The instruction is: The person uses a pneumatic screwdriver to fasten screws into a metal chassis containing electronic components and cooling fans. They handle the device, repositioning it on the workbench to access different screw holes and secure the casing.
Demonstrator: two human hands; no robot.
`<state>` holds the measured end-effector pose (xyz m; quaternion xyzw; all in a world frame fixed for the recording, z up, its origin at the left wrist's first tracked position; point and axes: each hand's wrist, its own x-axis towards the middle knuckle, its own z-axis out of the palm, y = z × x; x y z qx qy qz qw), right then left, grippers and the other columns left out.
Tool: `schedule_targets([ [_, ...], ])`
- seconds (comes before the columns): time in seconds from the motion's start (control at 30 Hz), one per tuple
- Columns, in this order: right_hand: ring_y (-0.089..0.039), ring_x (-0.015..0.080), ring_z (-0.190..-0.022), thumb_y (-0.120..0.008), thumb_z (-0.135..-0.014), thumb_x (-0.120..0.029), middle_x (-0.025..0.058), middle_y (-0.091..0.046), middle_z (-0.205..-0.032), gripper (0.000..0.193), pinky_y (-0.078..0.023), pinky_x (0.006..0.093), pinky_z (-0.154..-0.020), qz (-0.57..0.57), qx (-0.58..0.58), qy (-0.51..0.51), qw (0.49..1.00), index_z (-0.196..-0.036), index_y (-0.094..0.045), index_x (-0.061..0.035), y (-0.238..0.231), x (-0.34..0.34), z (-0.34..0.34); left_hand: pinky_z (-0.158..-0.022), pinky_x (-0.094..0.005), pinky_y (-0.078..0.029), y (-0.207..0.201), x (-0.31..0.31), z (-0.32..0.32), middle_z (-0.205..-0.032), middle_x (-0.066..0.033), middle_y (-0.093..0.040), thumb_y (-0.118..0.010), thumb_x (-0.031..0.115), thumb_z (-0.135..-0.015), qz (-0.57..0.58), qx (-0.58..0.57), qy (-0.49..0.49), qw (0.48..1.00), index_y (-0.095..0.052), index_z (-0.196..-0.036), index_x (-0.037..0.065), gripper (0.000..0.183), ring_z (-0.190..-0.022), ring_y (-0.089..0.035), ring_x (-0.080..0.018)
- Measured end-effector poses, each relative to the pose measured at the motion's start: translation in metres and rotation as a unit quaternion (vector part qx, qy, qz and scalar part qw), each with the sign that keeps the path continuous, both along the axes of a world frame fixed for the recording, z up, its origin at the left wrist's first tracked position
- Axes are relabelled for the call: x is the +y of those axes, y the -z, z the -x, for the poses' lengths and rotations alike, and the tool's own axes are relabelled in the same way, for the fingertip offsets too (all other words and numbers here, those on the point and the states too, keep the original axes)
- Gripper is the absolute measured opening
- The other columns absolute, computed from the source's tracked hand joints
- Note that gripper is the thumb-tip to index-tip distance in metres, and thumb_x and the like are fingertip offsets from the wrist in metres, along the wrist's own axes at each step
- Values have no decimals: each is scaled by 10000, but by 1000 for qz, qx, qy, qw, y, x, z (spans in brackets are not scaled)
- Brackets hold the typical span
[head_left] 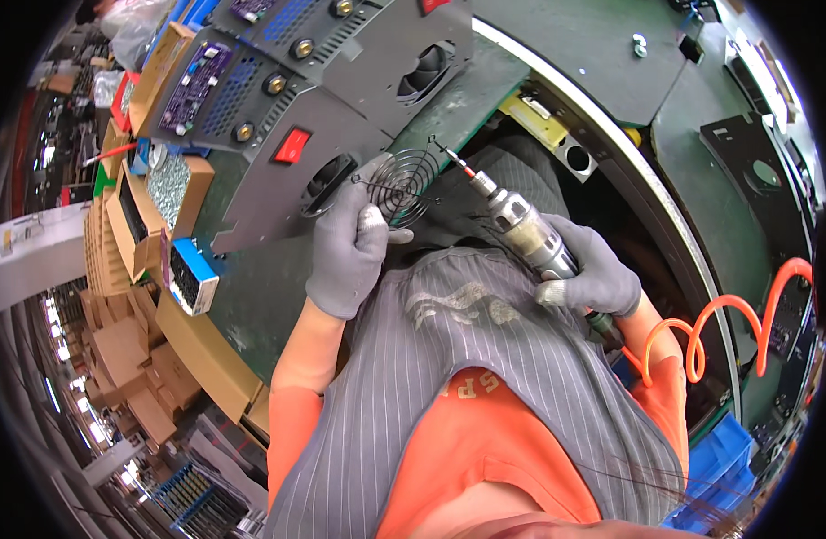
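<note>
My left hand (348, 247), in a grey glove, pinches the rim of a black wire fan guard (402, 184). My gloved right hand (601, 274) is wrapped round an air screwdriver (525, 232), its bit pointing up and left. The bit's tip is beside a corner loop of the guard; whether they touch I cannot tell. Just left of the guard stands a grey metal panel (273, 202) with a red rocker switch (292, 145) and a black fan (327, 184), partly hidden by my left hand. A similar panel behind it carries another fan (426, 74).
Purple circuit boards (197, 88) sit by the panels. At left are a carton of silver screws (168, 187) and a blue-edged box of black screws (194, 278). An orange coiled hose (711, 310) runs right from the screwdriver. A black cut-out plate (745, 162) lies at far right.
</note>
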<state>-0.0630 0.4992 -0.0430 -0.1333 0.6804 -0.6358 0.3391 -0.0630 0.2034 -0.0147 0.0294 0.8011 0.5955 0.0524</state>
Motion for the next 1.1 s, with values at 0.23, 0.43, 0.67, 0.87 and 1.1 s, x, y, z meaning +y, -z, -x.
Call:
schedule_targets([
  [0.23,-543,125,-843,-814,-630,-333,54,-575,-966,825,-460,275,-771,5,-11,1,1000,-1285,-473,35,-5,10,17,-705,-306,-559,8,-1,18,-1154,-155,-622,-486,-9,-846,214,241,83,943,-469,-1332,34,488,-796,-673,-241],
  [0.43,-493,74,-792,-813,-623,-228,-13,-539,-900,767,-431,234,-721,-27,-9,24,999,-1279,-493,9,-32,20,61,-810,-325,-576,4,20,54,-1219,-166,-575,-417,-52,-875,52,155,39,986,-430,-1358,40,492,-998,-638,-246],
  [0.67,-504,69,-751,-815,-631,-235,-17,-545,-848,735,-443,243,-686,-85,53,15,995,-1258,-510,0,-49,27,91,-825,-327,-569,13,32,74,-1266,-151,-555,-391,-61,-869,103,195,11,975,-430,-1368,23,507,-1049,-619,-219],
  [0.87,-510,70,-743,-825,-628,-242,-21,-553,-841,757,-444,245,-693,-98,76,13,992,-1271,-502,-6,-38,31,101,-816,-351,-541,20,39,86,-1199,-197,-589,-444,-43,-847,150,267,-20,952,-465,-1332,24,490,-987,-646,-328],
  [1.1,-507,87,-778,-829,-612,-302,-5,-558,-875,796,-437,255,-728,-96,59,8,994,-1269,-502,5,-39,23,106,-879,-416,-497,9,33,71,-1208,-191,-585,-515,38,-844,202,222,-20,954,-473,-1335,59,493,-1059,-596,-363],
])
